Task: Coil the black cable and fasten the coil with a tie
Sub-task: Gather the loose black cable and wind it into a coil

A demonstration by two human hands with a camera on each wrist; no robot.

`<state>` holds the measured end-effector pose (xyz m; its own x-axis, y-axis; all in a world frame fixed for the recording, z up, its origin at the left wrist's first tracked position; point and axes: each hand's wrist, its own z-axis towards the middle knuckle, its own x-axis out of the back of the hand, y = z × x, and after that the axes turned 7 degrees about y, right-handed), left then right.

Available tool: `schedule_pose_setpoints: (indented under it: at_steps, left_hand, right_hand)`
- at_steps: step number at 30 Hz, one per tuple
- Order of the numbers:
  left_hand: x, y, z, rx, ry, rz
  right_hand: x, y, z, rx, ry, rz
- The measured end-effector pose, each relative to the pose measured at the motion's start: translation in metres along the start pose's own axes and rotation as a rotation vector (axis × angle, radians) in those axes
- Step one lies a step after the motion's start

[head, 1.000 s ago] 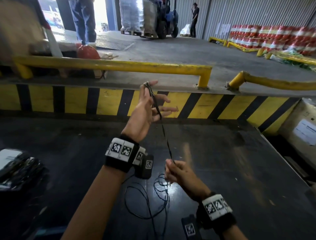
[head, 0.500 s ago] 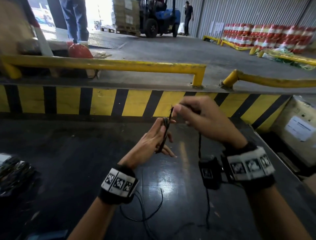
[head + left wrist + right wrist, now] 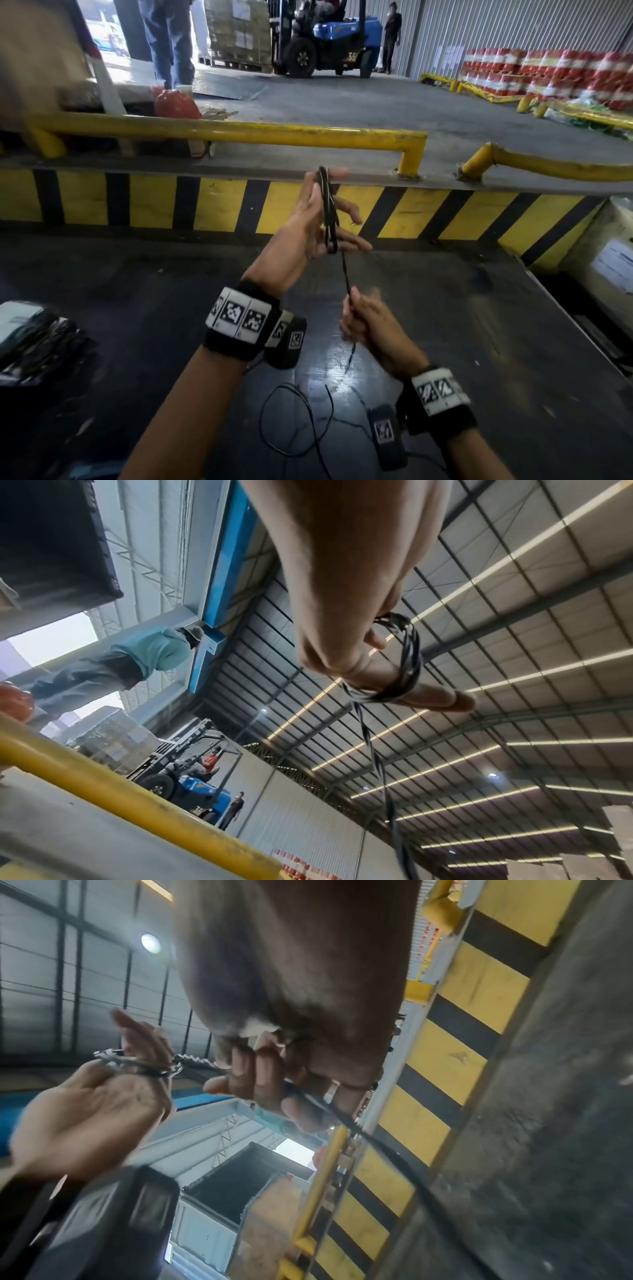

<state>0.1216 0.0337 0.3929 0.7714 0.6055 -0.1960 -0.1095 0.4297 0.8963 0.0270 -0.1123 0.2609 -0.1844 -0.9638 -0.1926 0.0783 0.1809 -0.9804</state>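
The black cable is partly wound as a narrow coil [image 3: 328, 212] around my raised left hand [image 3: 301, 233], whose fingers are spread and straight. In the left wrist view the coil [image 3: 407, 664] loops round an outstretched finger. One taut strand [image 3: 346, 274] runs down from the coil into my right hand [image 3: 370, 329], which grips it in a curled fist below and to the right. In the right wrist view my right fingers [image 3: 260, 1074] are wrapped round the cable [image 3: 377, 1142]. The remaining cable [image 3: 298, 421] lies in loose loops on the table. I see no tie.
The dark glossy table [image 3: 479, 342] ends at a yellow-and-black striped curb [image 3: 219, 205] under a yellow rail [image 3: 239, 132]. Black packets [image 3: 34, 342] lie at the left edge, and a box [image 3: 613, 267] stands at the right. A blue forklift [image 3: 329, 44] and people stand far behind.
Half a second ago my right hand was up at the left hand's fingertips; it has dropped down along the strand. My left hand has risen, and the coil looks thicker.
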Motion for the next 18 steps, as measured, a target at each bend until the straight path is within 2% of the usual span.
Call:
schedule_pose_setpoints:
  at_steps: [4, 6, 8, 10, 14, 18]
  left_hand:
    - [0.021, 0.007, 0.029, -0.060, 0.161, 0.172]
    - [0.032, 0.002, 0.040, -0.055, 0.220, 0.296]
    - [0.044, -0.009, 0.044, -0.034, 0.235, 0.394]
    - [0.053, -0.025, 0.041, 0.011, 0.198, 0.455]
    - [0.049, -0.052, 0.016, 0.145, 0.121, 0.490]
    - [0.024, -0.067, -0.012, 0.185, -0.020, 0.409]
  right_hand:
    - [-0.009, 0.023, -0.034, -0.050, -0.108, -0.148]
    - [-0.012, 0.014, -0.045, -0.033, -0.180, -0.253]
    - [-0.013, -0.010, -0.051, 0.049, -0.219, -0.397]
    - [-0.013, -0.045, -0.054, 0.208, -0.209, -0.553]
    - [-0.011, -0.119, -0.040, 0.522, -0.100, -0.787]
    - [-0.003, -0.165, 0.003, 0.645, 0.058, -0.930]
